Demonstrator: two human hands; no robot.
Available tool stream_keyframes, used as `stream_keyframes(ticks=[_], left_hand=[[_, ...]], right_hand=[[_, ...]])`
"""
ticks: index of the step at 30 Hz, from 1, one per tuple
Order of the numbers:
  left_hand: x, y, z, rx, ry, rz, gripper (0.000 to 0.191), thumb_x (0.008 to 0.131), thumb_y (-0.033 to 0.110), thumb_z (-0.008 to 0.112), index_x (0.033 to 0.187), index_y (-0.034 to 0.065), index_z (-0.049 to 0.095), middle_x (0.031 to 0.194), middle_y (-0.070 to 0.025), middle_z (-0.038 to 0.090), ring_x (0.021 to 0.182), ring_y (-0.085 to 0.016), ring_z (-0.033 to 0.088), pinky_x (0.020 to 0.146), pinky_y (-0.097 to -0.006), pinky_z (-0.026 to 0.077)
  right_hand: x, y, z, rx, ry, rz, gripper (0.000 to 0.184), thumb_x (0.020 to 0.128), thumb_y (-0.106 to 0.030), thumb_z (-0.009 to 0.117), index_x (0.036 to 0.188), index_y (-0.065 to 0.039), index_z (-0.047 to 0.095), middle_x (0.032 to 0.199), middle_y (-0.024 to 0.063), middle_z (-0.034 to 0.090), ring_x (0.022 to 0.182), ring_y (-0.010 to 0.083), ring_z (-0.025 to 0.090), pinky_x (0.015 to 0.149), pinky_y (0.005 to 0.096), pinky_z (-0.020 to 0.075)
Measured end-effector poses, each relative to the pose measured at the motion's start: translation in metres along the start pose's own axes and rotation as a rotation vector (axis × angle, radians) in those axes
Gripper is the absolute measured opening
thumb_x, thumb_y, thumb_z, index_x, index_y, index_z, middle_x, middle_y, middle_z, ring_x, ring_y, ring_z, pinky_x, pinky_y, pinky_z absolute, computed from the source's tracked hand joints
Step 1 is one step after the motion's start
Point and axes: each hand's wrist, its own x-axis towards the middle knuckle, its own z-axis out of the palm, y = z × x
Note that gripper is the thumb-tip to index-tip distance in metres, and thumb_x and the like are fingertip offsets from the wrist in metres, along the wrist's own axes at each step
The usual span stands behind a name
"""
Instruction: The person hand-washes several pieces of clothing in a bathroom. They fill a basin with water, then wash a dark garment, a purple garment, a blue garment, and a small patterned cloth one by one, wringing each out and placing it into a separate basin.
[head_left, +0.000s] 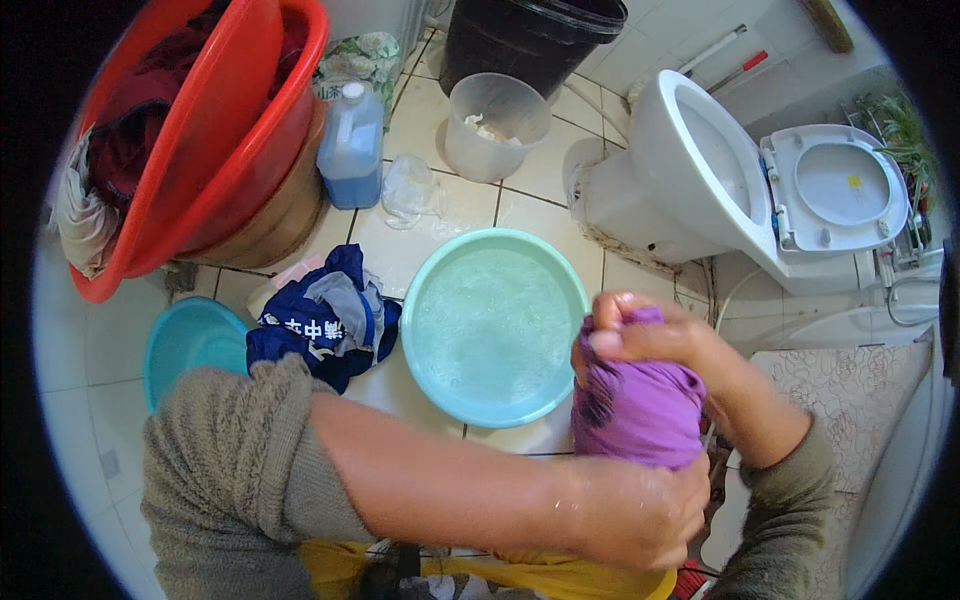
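My left hand (645, 506) grips the near end of a purple cloth (637, 412), its fingers curled around the bunched fabric. The far end is clenched in my right hand (637, 334), with a dark patch on the cloth just below those fingers. The purple cloth hangs to the right of a pale green basin (495, 330), which holds water with a few bubbles. Beside that basin's left rim, a navy and grey garment (319, 315) with white lettering lies heaped on the floor.
At left, red tubs (202, 142) hold dark red clothes, and a teal basin (191, 337) is partly behind my sleeve. A jug of blue liquid (351, 154), a translucent bin (495, 131) and a black bucket (525, 37) stand farther back. A toilet (705, 172) rises at right.
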Motion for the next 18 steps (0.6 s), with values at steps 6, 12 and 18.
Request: stream_keyframes(ticks=[6, 12, 18], left_hand=[[-0.013, -0.025, 0.039, -0.042, -0.290, 0.018, 0.018, 0.081, 0.030, 0.058, 0.081, 0.0119, 0.057, 0.077, -0.0034, 0.061, 0.077, -0.022, 0.064, 0.070, -0.0356, 0.048], [-0.051, -0.020, 0.119, -0.272, -0.438, -0.116, 0.013, 0.081, 0.023, 0.058, 0.087, 0.0124, 0.065, 0.082, -0.0036, 0.066, 0.081, -0.024, 0.068, 0.070, -0.0375, 0.051], [-0.086, 0.007, 0.168, -0.281, -0.464, -0.143, 0.011, 0.081, 0.020, 0.058, 0.083, 0.0127, 0.067, 0.080, -0.0052, 0.066, 0.089, -0.026, 0.068, 0.077, -0.0388, 0.052]], right_hand=[[0.051, -0.001, -0.003, -0.553, 0.102, 0.000, 0.023, 0.086, -0.019, 0.068, 0.074, -0.007, 0.053, 0.068, -0.0014, 0.051, 0.067, 0.0084, 0.047, 0.064, 0.0279, 0.0413], [0.096, 0.058, -0.017, -0.850, 0.247, 0.001, 0.021, 0.079, -0.021, 0.066, 0.087, -0.002, 0.065, 0.080, 0.0165, 0.066, 0.074, 0.0289, 0.061, 0.074, 0.0391, 0.0502], [0.121, 0.123, -0.031, -0.788, 0.288, 0.007, 0.023, 0.080, -0.023, 0.068, 0.088, -0.001, 0.065, 0.081, 0.0173, 0.066, 0.077, 0.0284, 0.062, 0.075, 0.0384, 0.0504]])
